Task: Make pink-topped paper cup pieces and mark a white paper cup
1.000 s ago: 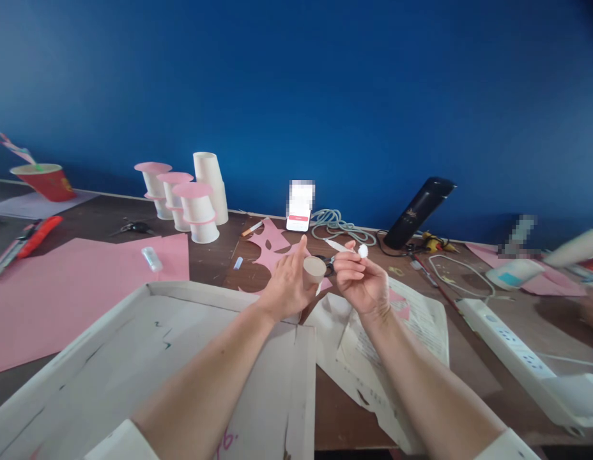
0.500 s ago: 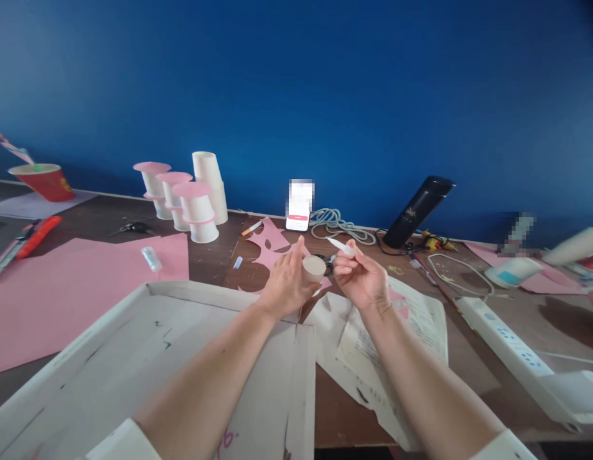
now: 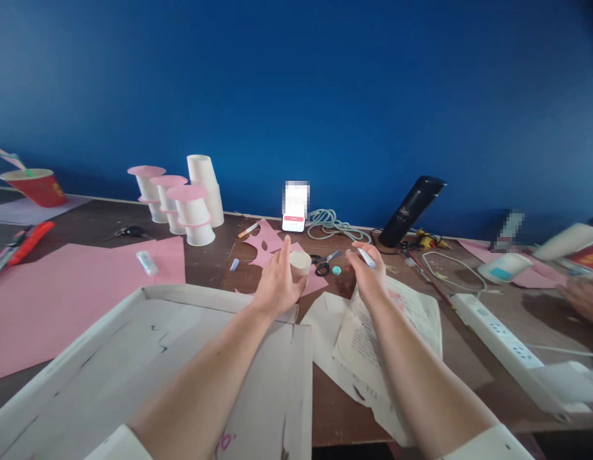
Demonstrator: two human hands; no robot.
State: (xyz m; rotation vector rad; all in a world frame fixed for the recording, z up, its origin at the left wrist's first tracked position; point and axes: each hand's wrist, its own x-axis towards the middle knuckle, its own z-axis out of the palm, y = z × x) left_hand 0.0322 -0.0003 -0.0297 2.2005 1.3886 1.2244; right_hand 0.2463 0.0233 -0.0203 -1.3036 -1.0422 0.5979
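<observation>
My left hand (image 3: 278, 280) is wrapped round a white paper cup (image 3: 300, 262), its round end tilted up. To the right, my right hand (image 3: 370, 271) grips a small white glue tube (image 3: 366, 257) between thumb and fingers. Between the hands, black scissors (image 3: 324, 263) and a small teal cap (image 3: 336, 271) lie on the table, beside cut pink paper (image 3: 265, 246). Several white cups with pink discs (image 3: 193, 214) stand at the left, next to a taller pair of stacked white cups (image 3: 211, 191).
A white box lid (image 3: 147, 358) and pink sheets (image 3: 85, 287) cover the left. Behind stands a lit phone (image 3: 294, 207). A black flask (image 3: 411, 211) leans against the wall. A power strip (image 3: 502, 345) lies right, near another person's hand (image 3: 584, 299).
My right hand has moved right and down, turning the tube away from the cup. The scissors and teal cap now show more fully. The other person's hand shows more at the right.
</observation>
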